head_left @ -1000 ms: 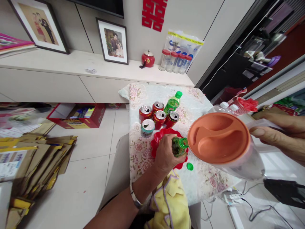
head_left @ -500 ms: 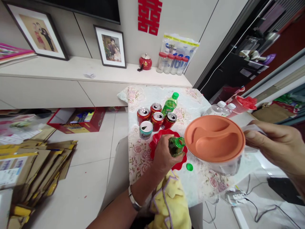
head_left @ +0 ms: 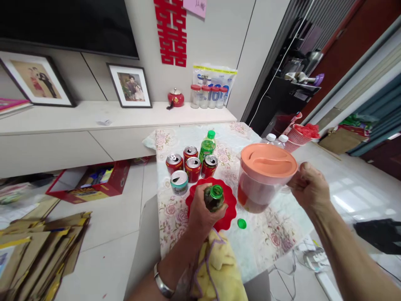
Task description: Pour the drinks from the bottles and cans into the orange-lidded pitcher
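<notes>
While the left hand [head_left: 200, 213] was closed round the open bottle [head_left: 214, 197], holding it upright by its neck and shoulder above the red plate [head_left: 230, 205], the right hand [head_left: 308, 188] was clenched on the handle of the pitcher [head_left: 253, 194], just to the right of the bottle. The pitcher's orange lid [head_left: 266, 161] was on, and the clear body leaned slightly toward the bottle; whether its base touched the flowered tablecloth [head_left: 269, 234] could not be told. The bottle's mouth was bare, its green collar showing, and a small green cap [head_left: 241, 224] lay on the cloth near the plate's edge, below the pitcher. A metal bangle [head_left: 161, 284] sat on the left wrist, and a yellow cloth [head_left: 219, 271] lay bunched at the near edge of the tablecloth, beside that forearm. Behind the plate stood four red cans [head_left: 192, 168] in a cluster, with a teal can [head_left: 179, 182] just to their left front and a capped green bottle [head_left: 207, 146] upright at their right rear. Farther right, past the pitcher, two white-capped water bottles [head_left: 271, 138] stood near a red basket [head_left: 300, 136]. On the long shelf [head_left: 78, 121] against the wall [head_left: 213, 33] were two framed photographs [head_left: 130, 85], a red teapot [head_left: 175, 98] and a row of red-lidded jars [head_left: 208, 90]. Flattened cardboard [head_left: 37, 246] lay on the floor [head_left: 109, 234] at the left, near a red box [head_left: 94, 186]
</notes>
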`<state>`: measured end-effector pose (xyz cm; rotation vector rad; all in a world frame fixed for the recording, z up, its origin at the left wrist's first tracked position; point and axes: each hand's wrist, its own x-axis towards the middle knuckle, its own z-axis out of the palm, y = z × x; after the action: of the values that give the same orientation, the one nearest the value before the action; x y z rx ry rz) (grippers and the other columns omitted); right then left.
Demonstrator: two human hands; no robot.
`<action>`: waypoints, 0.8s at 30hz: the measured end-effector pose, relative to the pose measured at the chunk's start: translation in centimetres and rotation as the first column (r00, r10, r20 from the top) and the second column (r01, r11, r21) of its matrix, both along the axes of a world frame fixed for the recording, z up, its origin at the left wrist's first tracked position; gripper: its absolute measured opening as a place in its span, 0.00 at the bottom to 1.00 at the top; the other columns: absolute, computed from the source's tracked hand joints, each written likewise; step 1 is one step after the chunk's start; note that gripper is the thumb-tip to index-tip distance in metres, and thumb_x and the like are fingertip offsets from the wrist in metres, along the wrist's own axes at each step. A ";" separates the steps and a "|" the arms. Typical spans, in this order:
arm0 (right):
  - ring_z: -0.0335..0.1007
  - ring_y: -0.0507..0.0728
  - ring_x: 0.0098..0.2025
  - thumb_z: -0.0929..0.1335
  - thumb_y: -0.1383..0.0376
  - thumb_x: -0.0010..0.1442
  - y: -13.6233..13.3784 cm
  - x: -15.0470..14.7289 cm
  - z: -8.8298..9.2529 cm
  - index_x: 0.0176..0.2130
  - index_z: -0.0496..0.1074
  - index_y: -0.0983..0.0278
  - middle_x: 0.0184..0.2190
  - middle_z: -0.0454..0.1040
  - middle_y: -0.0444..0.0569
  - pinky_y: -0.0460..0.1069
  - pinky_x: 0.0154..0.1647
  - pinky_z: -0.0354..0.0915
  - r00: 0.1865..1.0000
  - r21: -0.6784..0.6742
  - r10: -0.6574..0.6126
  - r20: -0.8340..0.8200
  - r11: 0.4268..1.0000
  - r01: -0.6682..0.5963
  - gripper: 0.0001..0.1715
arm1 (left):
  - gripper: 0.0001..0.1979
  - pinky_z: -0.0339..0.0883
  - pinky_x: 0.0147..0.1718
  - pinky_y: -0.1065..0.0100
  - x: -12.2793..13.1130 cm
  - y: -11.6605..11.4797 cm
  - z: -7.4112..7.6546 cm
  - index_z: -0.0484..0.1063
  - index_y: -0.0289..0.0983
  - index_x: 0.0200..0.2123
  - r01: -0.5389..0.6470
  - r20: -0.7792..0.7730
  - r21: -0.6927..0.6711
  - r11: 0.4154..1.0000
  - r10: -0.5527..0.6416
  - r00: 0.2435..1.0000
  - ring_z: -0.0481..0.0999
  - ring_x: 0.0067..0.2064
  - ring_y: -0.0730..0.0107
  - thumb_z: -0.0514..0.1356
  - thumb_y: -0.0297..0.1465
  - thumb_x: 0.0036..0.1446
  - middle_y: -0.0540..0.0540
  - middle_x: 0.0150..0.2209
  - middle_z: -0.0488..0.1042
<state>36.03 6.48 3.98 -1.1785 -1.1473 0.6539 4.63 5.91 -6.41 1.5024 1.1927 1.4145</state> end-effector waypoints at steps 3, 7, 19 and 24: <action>0.53 0.45 0.19 0.69 0.49 0.73 0.5 0.0 -2.2 0.37 0.71 0.64 0.24 0.63 0.35 0.42 0.18 0.56 0.984 0.023 0.011 -0.177 1.000 -0.007 0.22 | 0.30 0.82 0.46 0.57 0.0 0.0 0.5 0.70 0.40 0.51 -0.013 0.006 -0.005 1.000 0.013 1.000 0.84 0.43 0.60 0.73 0.33 0.44 0.46 0.45 0.80; 0.61 0.46 0.23 0.70 0.51 0.73 1.0 0.1 -4.4 0.43 0.73 0.65 0.30 0.70 0.39 0.43 0.21 0.62 0.951 0.051 -0.020 -0.310 0.998 0.038 0.19 | 0.30 0.82 0.44 0.58 -0.1 -0.1 1.1 0.70 0.40 0.52 -0.008 0.025 -0.019 1.000 0.009 1.000 0.84 0.41 0.61 0.73 0.33 0.44 0.48 0.43 0.81; 0.64 0.46 0.25 0.72 0.55 0.72 1.9 1.1 -8.7 0.44 0.74 0.66 0.32 0.72 0.40 0.43 0.23 0.64 0.892 0.034 -0.111 -0.439 0.990 0.140 0.15 | 0.35 0.81 0.48 0.59 -0.4 -0.3 1.2 0.67 0.41 0.55 0.045 0.075 -0.125 0.991 -0.036 0.996 0.85 0.47 0.59 0.75 0.38 0.46 0.47 0.48 0.81; 0.66 0.47 0.26 0.71 0.53 0.72 1.1 1.0 -10.2 0.45 0.74 0.65 0.33 0.73 0.42 0.44 0.25 0.66 0.889 0.011 -0.176 -0.423 0.980 0.199 0.17 | 0.38 0.77 0.57 0.52 -0.9 -0.3 1.3 0.67 0.41 0.55 0.069 0.081 -0.178 0.982 -0.056 0.995 0.83 0.53 0.53 0.77 0.42 0.44 0.44 0.51 0.80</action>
<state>37.06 7.63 -6.20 -1.0228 -0.6722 0.6821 3.74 5.60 -5.12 1.3385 1.1837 1.2742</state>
